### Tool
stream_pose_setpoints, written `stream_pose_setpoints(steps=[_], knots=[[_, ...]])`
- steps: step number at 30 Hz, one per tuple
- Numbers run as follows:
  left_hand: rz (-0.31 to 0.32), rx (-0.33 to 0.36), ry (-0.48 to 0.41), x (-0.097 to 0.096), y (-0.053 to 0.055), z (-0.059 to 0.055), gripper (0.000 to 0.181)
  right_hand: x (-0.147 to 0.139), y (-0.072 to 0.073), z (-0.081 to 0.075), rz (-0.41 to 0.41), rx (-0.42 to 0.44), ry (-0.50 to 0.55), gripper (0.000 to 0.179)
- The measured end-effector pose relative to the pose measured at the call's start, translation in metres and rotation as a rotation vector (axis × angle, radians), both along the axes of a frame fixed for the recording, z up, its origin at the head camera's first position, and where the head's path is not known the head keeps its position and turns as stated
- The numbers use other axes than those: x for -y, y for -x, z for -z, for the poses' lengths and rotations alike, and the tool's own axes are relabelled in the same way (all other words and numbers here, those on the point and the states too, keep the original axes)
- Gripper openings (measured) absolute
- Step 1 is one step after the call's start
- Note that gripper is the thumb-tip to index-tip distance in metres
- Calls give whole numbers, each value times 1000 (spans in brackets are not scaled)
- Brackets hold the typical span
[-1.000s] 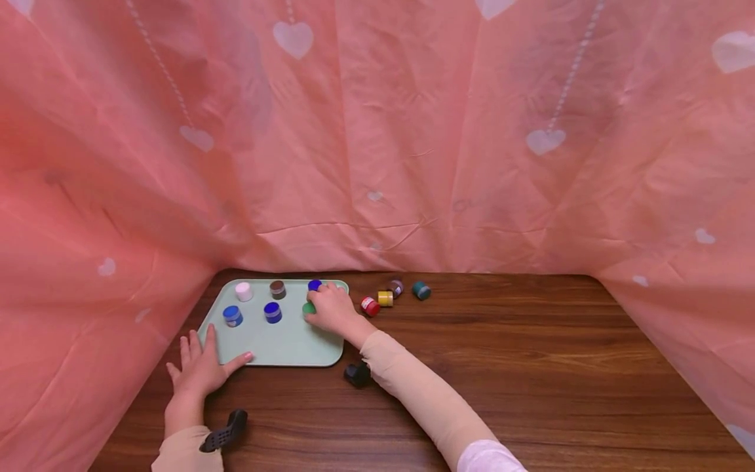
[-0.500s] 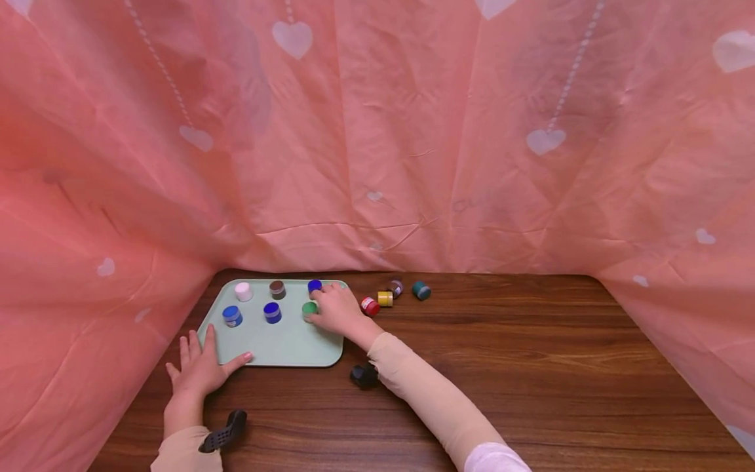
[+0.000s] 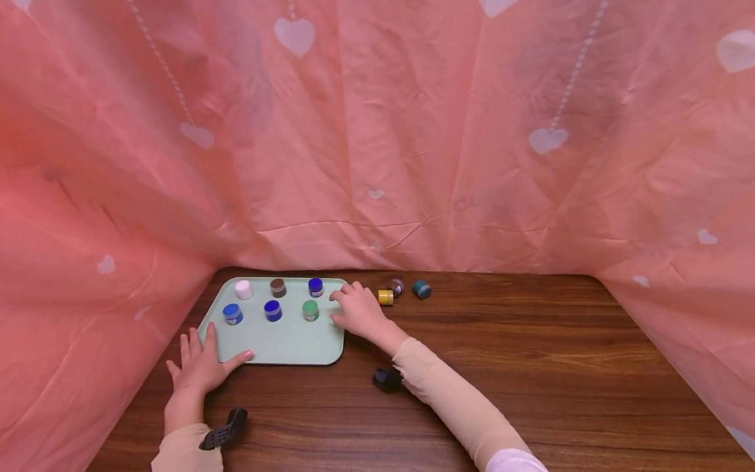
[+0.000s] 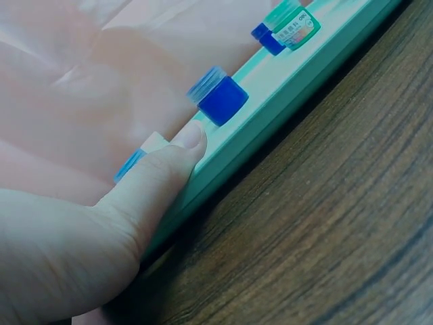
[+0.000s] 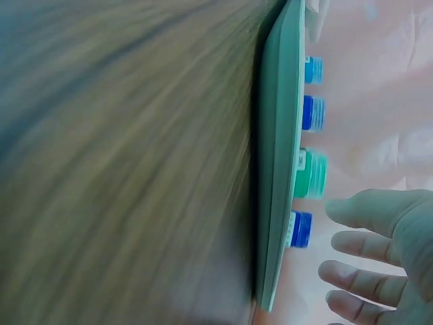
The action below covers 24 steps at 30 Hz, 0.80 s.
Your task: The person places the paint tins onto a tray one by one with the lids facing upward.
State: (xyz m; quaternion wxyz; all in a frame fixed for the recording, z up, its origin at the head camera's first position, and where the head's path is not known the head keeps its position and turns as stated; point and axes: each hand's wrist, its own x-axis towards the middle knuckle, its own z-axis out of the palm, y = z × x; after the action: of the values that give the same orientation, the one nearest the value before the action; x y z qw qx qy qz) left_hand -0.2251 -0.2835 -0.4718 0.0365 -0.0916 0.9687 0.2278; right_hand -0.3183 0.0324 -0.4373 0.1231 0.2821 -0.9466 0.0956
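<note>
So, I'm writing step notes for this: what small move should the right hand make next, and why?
Probably shift the right hand over to the yellow paint jar: the hand holds nothing, the green paint jar stands free on the tray, and the yellow one is close by, off the tray, on the table.

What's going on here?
A person is handling small paint-style jars at a light green tray. The left hand rests spread on the near left corner of the tray. The right hand is over its right edge, holding nothing, apart from the green jar. Six jars stand there in two rows of three; a yellow jar and teal jar are off it.
</note>
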Motion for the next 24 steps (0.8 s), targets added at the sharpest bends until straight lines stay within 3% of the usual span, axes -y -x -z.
stream_pose_setpoints(steps=[24], knots=[[2,-8,-6,-2,-1,-1,128,-62,0,5,-23,-62,98,27]])
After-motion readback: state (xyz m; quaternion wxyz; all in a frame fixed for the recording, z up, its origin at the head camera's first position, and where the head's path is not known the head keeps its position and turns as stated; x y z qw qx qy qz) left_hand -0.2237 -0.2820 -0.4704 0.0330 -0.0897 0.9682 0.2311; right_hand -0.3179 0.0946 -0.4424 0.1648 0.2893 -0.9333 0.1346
